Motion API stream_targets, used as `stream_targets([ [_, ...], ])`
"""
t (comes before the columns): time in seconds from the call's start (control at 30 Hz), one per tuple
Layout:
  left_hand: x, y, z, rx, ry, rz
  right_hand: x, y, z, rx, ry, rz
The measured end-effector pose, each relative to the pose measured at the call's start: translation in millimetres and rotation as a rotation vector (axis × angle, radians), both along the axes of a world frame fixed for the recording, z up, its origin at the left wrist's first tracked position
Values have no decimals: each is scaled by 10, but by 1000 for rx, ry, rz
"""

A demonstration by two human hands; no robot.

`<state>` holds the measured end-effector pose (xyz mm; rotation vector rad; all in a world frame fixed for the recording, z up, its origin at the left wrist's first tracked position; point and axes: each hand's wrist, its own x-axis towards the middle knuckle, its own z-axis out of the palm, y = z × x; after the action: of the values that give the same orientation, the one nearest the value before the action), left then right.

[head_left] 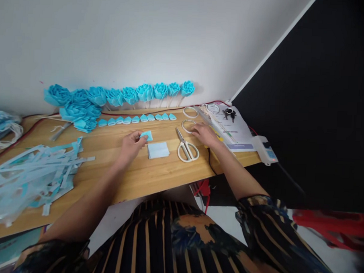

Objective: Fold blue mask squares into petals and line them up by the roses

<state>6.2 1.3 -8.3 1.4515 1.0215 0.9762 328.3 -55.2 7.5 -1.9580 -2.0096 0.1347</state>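
Note:
My left hand (pixel 132 144) pinches a small blue fabric piece (pixel 146 135) between thumb and fingers, just above the table. Close to it lies a flat stack of pale blue fabric rectangles (pixel 158 150). My right hand (pixel 205 134) has its fingers curled at the right rim of a roll of clear tape (pixel 186 131), which lies on the wood; its fingertips are partly hidden. A second tape roll (pixel 190 112) is just behind. White-handled scissors (pixel 187 151) lie between my hands, blades pointing away. Several small folded blue petals (pixel 135 119) form a row beyond my hands.
Blue fabric roses on sticks (pixel 145 92) lean along the wall, with more heaped at left. Cut pale strips (pixel 47 171) pile on the left beside face masks (pixel 3 124). Right: papers (pixel 242 133), keys (pixel 229 113), and a power strip (pixel 265 150) at the table edge.

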Motion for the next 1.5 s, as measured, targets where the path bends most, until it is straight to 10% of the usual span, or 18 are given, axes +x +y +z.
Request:
stream_targets([
  [0.43,40,-363,713,641,100,-390,-673,-445,883,-73,413,399],
  [0.77,136,-275,738,831,313,-679,-737,-408,761,-19,342,487],
  [1.5,287,-422,753,1081,370,-519,-688,-501,660,184,263,604],
])
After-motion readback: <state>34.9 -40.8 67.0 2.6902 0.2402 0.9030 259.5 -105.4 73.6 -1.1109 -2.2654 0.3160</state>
